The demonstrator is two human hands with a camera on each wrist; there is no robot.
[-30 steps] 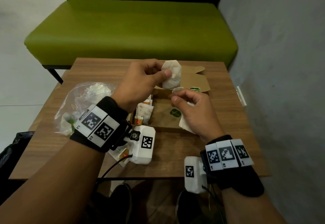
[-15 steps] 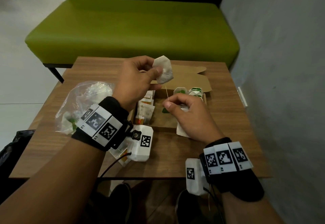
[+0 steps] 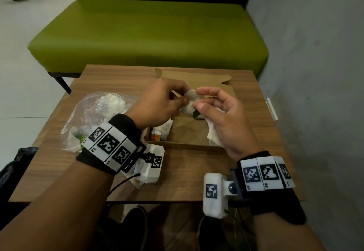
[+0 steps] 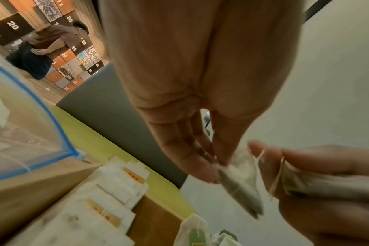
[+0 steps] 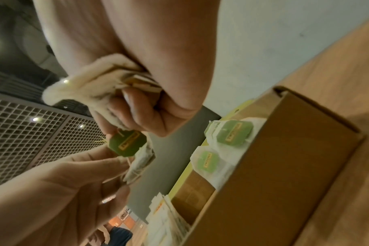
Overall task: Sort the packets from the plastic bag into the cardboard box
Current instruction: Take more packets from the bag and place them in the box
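Note:
Above the open cardboard box point(image 3: 187, 145) my left hand point(image 3: 186, 95) pinches a white tea bag point(image 3: 190, 101) by its top edge. My right hand point(image 3: 198, 99) meets it from the right. Its thumb and forefinger pinch the bag's green tag point(image 3: 196, 113), and its curled lower fingers grip more white tea bags point(image 3: 213, 134) against the palm. In the right wrist view the green tag point(image 5: 127, 144) shows between both hands. Green-tagged bags point(image 5: 236, 133) lie at the box's far end, and white and orange packets point(image 3: 160, 133) stand at its left end. The clear plastic bag point(image 3: 98, 112) lies to the left.
The box's lid flap point(image 3: 197, 79) lies open toward a green bench point(image 3: 147, 34). A grey wall point(image 3: 315, 73) runs close along the table's right side. A loose packet point(image 3: 136, 181) lies under my left wrist camera. Bare wooden table point(image 3: 187, 172) shows in front of the box.
My left hand lowered the tea bag toward the box. My right hand rose to meet it, closing the stretch of string between them, and now pinches the green tag beside the bag.

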